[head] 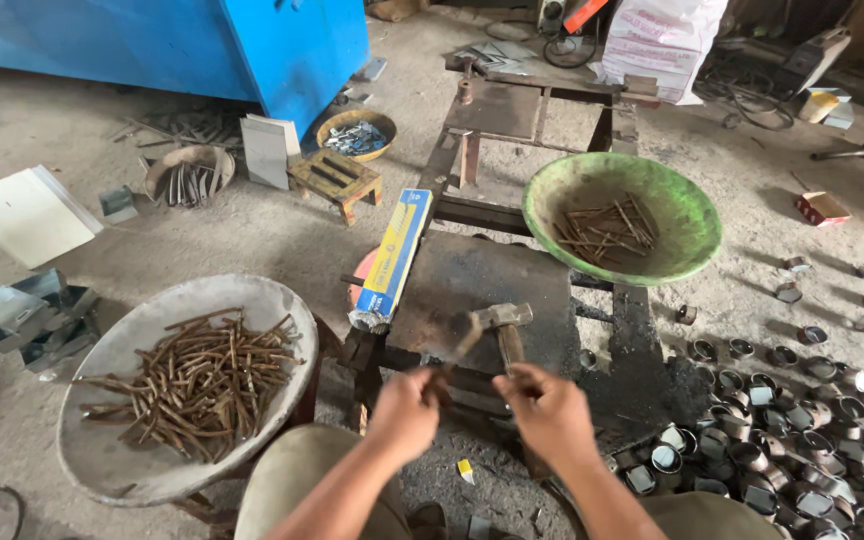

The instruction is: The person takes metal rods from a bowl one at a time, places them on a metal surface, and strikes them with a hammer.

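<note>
Hammer (500,322): one, head resting on the dark steel counter (492,275), handle gripped in my right hand (550,412). Head-heavy and rigid, I judge; best held low on the handle. Left hand (404,413) pinches one stiff rusty rod (460,350). Two pans of rods: grey pan (102,455), green pan (687,210).

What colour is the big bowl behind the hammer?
Green, worn and scuffed inside. The bowl holds rusty rods, seen in the head view.

Soft, even daylight; faint shadows; no glare. Hands (477,410) and hammer (500,325) motion-blurred. Wide-angle bending at edges; background sharp.
</note>
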